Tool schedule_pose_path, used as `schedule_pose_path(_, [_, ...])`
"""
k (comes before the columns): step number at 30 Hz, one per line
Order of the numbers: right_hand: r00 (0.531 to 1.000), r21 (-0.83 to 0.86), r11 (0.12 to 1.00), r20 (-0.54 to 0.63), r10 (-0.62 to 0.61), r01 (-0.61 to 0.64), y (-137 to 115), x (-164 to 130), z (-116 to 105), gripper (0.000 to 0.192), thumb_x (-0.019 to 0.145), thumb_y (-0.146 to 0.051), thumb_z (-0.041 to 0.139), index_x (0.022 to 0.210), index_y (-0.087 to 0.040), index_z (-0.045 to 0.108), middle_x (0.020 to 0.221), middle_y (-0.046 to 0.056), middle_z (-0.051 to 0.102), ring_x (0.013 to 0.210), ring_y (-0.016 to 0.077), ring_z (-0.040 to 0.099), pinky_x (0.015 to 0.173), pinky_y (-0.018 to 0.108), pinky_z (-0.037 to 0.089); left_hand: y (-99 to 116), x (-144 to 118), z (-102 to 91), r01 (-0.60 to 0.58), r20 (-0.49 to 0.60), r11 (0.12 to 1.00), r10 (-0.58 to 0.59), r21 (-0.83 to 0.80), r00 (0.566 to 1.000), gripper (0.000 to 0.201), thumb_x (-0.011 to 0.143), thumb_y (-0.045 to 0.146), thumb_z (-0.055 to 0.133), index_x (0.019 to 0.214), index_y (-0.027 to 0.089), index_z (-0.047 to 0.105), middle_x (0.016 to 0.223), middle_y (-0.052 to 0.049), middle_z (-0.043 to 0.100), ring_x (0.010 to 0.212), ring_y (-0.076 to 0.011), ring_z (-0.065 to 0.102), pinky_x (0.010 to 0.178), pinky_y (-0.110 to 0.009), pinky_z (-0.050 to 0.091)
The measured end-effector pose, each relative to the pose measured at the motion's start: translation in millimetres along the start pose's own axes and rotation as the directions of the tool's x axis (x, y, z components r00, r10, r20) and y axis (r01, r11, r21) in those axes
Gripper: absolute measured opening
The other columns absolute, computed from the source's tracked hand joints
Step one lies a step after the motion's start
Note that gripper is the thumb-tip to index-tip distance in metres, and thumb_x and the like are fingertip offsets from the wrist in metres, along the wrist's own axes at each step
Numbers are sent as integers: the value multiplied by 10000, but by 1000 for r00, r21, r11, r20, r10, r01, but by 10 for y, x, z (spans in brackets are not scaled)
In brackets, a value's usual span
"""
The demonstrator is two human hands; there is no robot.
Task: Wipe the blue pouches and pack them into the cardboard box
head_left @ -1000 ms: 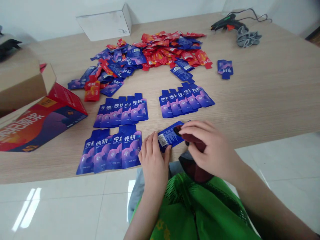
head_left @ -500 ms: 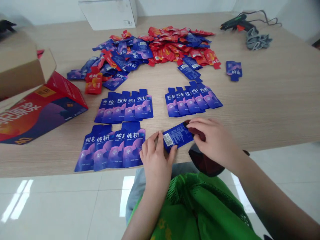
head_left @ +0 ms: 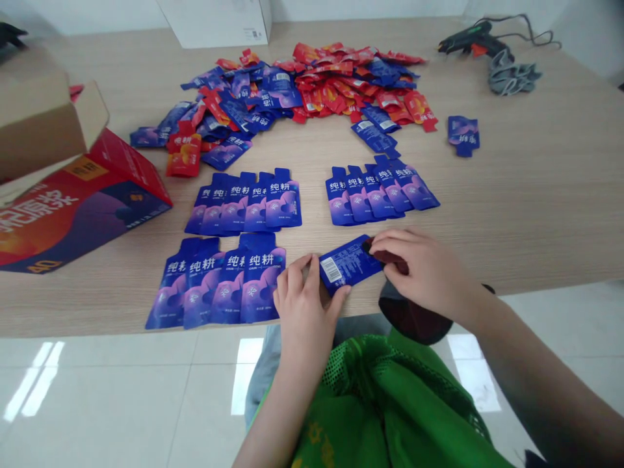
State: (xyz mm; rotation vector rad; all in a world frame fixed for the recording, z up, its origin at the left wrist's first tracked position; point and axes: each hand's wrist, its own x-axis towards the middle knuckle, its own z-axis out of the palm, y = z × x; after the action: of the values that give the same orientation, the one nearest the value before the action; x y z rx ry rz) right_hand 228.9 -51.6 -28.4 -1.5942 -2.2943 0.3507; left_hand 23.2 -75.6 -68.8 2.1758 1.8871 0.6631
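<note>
Wood-grain tabletop at lower centre carries a blue barcode-side-up sachet, its near end pinched by the left hand while the right hand rubs it with a dark cloth; keeping it flat should wipe it evenly.

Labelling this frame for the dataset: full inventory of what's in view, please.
held pouch: 1, blue, barcode side up, near table edge, between both hands
dark cloth: 1, maroon, under right hand, on the pouch's end
fanned pouch rows: 3 sets, blue-purple, mid table
loose pouch pile: many, red and blue, far side
single pouch: 1, blue, right of pile
printed carton: 1, red-purple, left, open
white box: 1, far edge
glue gun: 1, black, far right, beside grey glove
table: 1, light wood
left hand: pinches pouch's near end
right hand: presses cloth on pouch
</note>
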Motion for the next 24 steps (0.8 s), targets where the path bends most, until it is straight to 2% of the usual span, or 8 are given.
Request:
schedule_pose_path(2, [999, 7, 1000, -20, -31, 31, -87, -7, -3, 285, 820, -36, 533, 994, -195, 692, 1140, 47, 699, 1010, 263, 573, 885, 432, 490, -8, -15, -1, -12, 18, 1000, 12, 28, 1000, 590, 834, 403, 728, 1339, 135, 583, 1293, -151, 603, 1138, -344, 540, 908, -483, 485])
schedule_pose_path(4, [993, 55, 992, -5, -116, 116, -267, 18, 42, 288, 838, -49, 533, 1024, -193, 698, 1167, 53, 692, 1016, 264, 557, 884, 430, 489, -19, -30, -1, -34, 35, 998, 33, 48, 999, 605, 855, 406, 699, 1374, 131, 557, 1314, -160, 589, 1158, -352, 529, 907, -491, 484])
schedule_pose_path(8, [969, 109, 971, 105, -225, 214, -496, 69, 145, 239, 842, -63, 537, 964, -186, 702, 1127, 61, 699, 978, 262, 540, 857, 433, 487, -12, -48, -16, -42, 67, 997, 37, 63, 997, 560, 878, 294, 655, 1401, 137, 533, 1331, -165, 583, 1181, -348, 528, 889, -488, 492])
schedule_pose_path(12, [982, 98, 988, 133, -136, 123, -247, -44, 82, 236, 814, -38, 539, 894, -198, 694, 1046, 42, 711, 947, 245, 557, 820, 405, 481, 67, -39, -62, -31, 74, 996, 25, 81, 997, 567, 890, 351, 668, 1398, 145, 521, 1348, -166, 587, 1200, -353, 534, 891, -495, 504])
schedule_pose_path(17, [1000, -1, 1000, -3, 17, -17, 151, -203, -82, 249, 804, -78, 555, 953, -210, 705, 1086, 41, 714, 977, 251, 602, 857, 413, 495, 194, 19, -129, -27, 145, 982, -1, 188, 989, 603, 859, 326, 721, 1382, 94, 529, 1340, -177, 594, 1201, -372, 539, 879, -495, 532])
schedule_pose_path(20, [988, -31, 998, -145, 44, -49, 167, -135, -92, 281, 815, -96, 554, 1033, -198, 699, 1139, 52, 708, 1025, 265, 603, 882, 417, 502, 225, 52, -155, -26, 174, 973, -14, 228, 985, 606, 849, 334, 735, 1371, 94, 544, 1323, -172, 604, 1187, -377, 548, 872, -485, 543])
schedule_pose_path(21, [987, -35, 999, -158, 31, -37, 151, -97, -76, 291, 823, -92, 545, 1052, -193, 695, 1156, 56, 705, 1039, 268, 599, 892, 420, 502, 226, 59, -160, -29, 177, 972, -13, 235, 984, 604, 854, 344, 730, 1372, 95, 544, 1318, -171, 606, 1183, -377, 550, 870, -485, 544])
schedule_pose_path(24, [996, -61, 998, -85, 4, -9, 127, -19, -6, 280, 827, -75, 527, 1016, -189, 698, 1160, 59, 705, 1017, 271, 597, 892, 433, 506, 208, 61, -164, -54, 179, 964, 6, 262, 984, 591, 868, 367, 712, 1369, 101, 547, 1298, -170, 613, 1163, -374, 557, 847, -482, 548])
